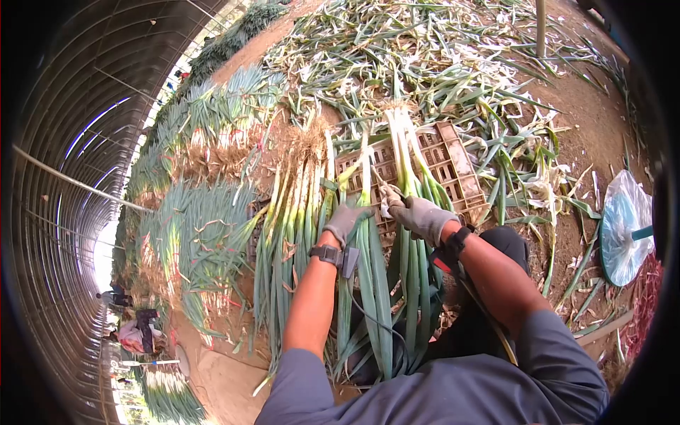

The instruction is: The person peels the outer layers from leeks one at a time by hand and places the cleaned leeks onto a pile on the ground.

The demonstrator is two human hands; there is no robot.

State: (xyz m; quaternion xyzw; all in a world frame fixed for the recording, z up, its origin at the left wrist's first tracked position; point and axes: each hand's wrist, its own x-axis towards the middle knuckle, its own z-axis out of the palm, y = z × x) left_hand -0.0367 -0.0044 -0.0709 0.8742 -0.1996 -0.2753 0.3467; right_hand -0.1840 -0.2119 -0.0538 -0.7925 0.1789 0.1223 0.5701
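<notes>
"Ribbed arches (60, 163) run down one side of your view, and bare soil (602, 127) shows on the other. Where do your hands stand?"

"Your gloved left hand (347, 220) is curled round one long green-and-white stalk (365, 173), about where white turns green. Your gloved right hand (423, 216) is just beside it, fingers drawn together; you can't tell from here what sits between them."

"So how should you handle that stalk?"

"Keep your left grip snug but soft, since the leaves would likely crease under a squeeze. Keep the white shank straight, and work in short, light pulls along its length so it doesn't snap."

"And the neighbours?"

"Root ends of the nearby stalks (401, 145) lie over the slatted crate (462, 168); a thicker bunch (301, 185) lies to your left. Mind your wrist strap (327, 254) against those leaves."

"What's around you?"

"Leaf litter (397, 42) spreads beyond the crate, tied bundles (212, 219) line the ground on your left, and a clear plastic bag (639, 202) sits on your right."
</notes>
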